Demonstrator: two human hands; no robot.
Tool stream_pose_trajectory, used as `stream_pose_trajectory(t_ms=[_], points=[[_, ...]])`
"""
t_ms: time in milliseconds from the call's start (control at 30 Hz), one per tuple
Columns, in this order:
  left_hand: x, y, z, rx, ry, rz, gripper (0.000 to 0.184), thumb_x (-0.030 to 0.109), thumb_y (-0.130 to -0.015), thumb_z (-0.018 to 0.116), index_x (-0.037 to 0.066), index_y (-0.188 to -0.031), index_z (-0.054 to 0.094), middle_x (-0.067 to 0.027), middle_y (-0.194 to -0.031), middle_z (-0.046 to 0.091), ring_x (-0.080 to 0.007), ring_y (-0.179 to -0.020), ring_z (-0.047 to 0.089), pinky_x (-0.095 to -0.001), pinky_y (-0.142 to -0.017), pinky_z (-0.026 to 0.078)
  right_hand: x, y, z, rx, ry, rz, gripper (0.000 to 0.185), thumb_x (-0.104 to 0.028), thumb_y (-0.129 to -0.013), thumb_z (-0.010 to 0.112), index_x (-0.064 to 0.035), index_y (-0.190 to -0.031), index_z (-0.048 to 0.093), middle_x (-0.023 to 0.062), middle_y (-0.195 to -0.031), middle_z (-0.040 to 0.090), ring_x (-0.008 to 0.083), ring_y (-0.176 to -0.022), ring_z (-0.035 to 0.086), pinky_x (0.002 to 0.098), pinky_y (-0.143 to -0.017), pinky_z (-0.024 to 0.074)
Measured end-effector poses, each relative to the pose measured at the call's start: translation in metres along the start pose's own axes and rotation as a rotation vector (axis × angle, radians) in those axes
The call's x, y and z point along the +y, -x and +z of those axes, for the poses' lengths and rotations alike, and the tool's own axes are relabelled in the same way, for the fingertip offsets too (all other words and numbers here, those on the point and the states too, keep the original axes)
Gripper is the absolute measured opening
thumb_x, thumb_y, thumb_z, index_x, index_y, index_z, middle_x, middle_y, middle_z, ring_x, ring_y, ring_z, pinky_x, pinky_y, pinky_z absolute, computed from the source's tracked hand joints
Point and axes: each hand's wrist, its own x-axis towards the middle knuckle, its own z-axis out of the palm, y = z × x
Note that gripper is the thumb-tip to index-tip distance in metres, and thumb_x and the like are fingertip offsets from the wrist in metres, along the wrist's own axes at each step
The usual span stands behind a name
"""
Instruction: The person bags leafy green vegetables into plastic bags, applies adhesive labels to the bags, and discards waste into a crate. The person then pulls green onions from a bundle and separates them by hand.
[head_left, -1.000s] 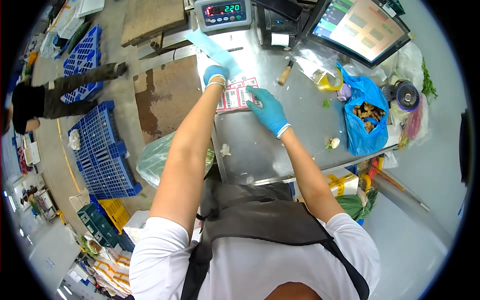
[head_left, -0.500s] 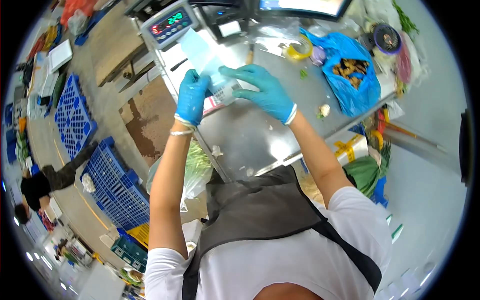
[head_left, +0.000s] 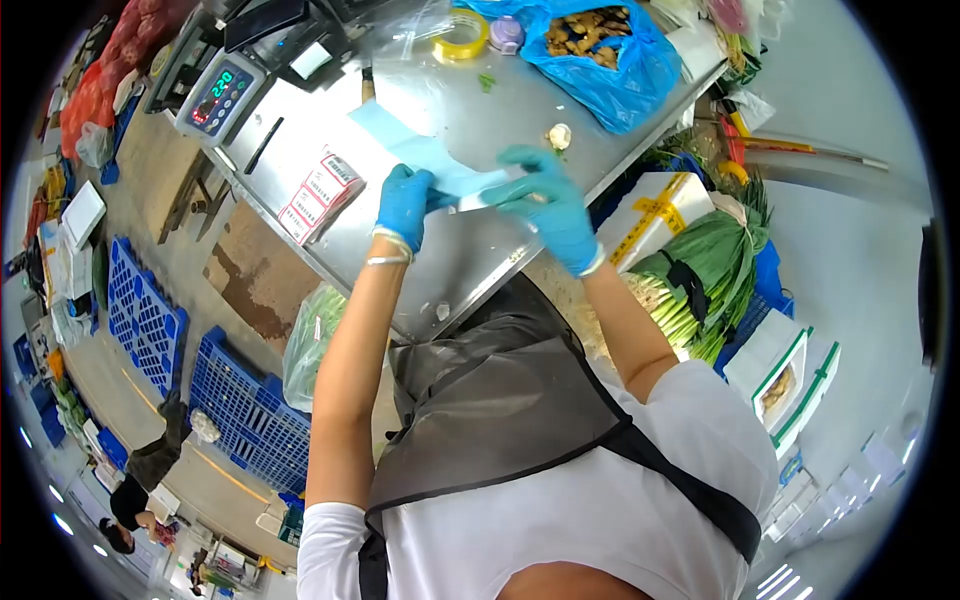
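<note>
Both hands wear blue gloves over the steel table. My left hand (head_left: pixel 403 205) is closed on a light blue strip of label backing paper (head_left: pixel 405 143), which bends across toward my right hand. My right hand (head_left: pixel 550 212), slightly blurred, has its fingers at a small white label (head_left: pixel 471 203) at the strip's near end; thumb and fingers seem to pinch it. To the left of my left hand lies a stack of printed labels (head_left: pixel 320 195) with red borders. Beyond the strip rests a knife with a wooden handle (head_left: pixel 368 88), its blade not visible.
A digital scale display (head_left: pixel 222 95) stands at the table's left edge, with a black pen (head_left: pixel 264 145) nearby. Yellow tape (head_left: pixel 461 36) and a blue bag of ginger (head_left: pixel 600 60) lie at the back. Right of the table are a white taped box (head_left: pixel 660 215) and leafy greens (head_left: pixel 700 275).
My view has turned toward the right. Both hands have moved away from the label stack, which now shows uncovered, and the blue strip now stretches between them with a white label at its end.
</note>
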Motion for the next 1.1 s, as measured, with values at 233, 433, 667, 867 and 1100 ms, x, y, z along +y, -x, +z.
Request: stream_pose_trajectory(t_ms=[233,433,667,867,1100], points=[[-0.076,-0.113,0.016,0.301,-0.502,0.047,0.041,0.030,-0.077,0.070,-0.004,-0.097,0.061,-0.0230,-0.094,0.066,-0.0320,-0.085,0.066,-0.0386,-0.076,0.051,-0.045,0.010,-0.015,-0.156,-0.322,0.301,0.009,-0.003,-0.083,0.067,-0.0024,-0.092,0.070,0.0053,-0.097,0.065,0.0124,-0.089,0.061,0.0264,-0.083,0.0481],[-0.110,-0.131,0.009,0.632,-0.942,0.286,0.061,0.037,-0.078,0.071,-0.010,-0.115,0.056,-0.0291,-0.112,0.059,-0.0439,-0.095,0.063,-0.0452,-0.084,0.052,-0.031,0.063,0.067,-0.393,-0.077,0.137,0.038,-0.018,-0.071,0.078,-0.0060,-0.103,0.062,0.0116,-0.096,0.063,0.0275,-0.091,0.062,0.0373,-0.083,0.0496],[-0.120,-0.041,-0.011,0.430,-0.668,0.392,0.040,0.016,-0.081,0.067,-0.007,-0.113,0.056,-0.0210,-0.107,0.061,-0.0295,-0.091,0.061,-0.0374,-0.084,0.051,-0.041,0.165,0.050,0.221,0.033,0.210,0.062,-0.021,-0.078,0.076,-0.0164,-0.135,0.052,0.0127,-0.109,0.060,0.0208,-0.091,0.063,0.0337,-0.081,0.0523],[-0.164,0.087,-0.108,0.038,-0.648,0.290,0.031,0.029,-0.090,0.064,-0.001,-0.095,0.070,-0.0065,-0.084,0.066,-0.0136,-0.074,0.055,-0.0284,-0.070,0.044,0.079,0.361,-0.063,0.926,0.215,0.566,0.021,-0.020,-0.088,0.062,-0.0061,-0.101,0.071,0.0118,-0.086,0.070,0.0219,-0.072,0.065,0.0335,-0.071,0.0516],[-0.213,0.177,-0.163,0.017,-0.781,0.103,0.037,0.031,-0.095,0.060,-0.003,-0.084,0.068,-0.0086,-0.077,0.068,-0.0137,-0.064,0.059,-0.0274,-0.066,0.048,0.141,0.417,-0.207,0.999,0.780,0.814,0.034,-0.034,-0.089,0.060,-0.0036,-0.100,0.070,0.0145,-0.092,0.072,0.0233,-0.080,0.068,0.0359,-0.072,0.0520]])
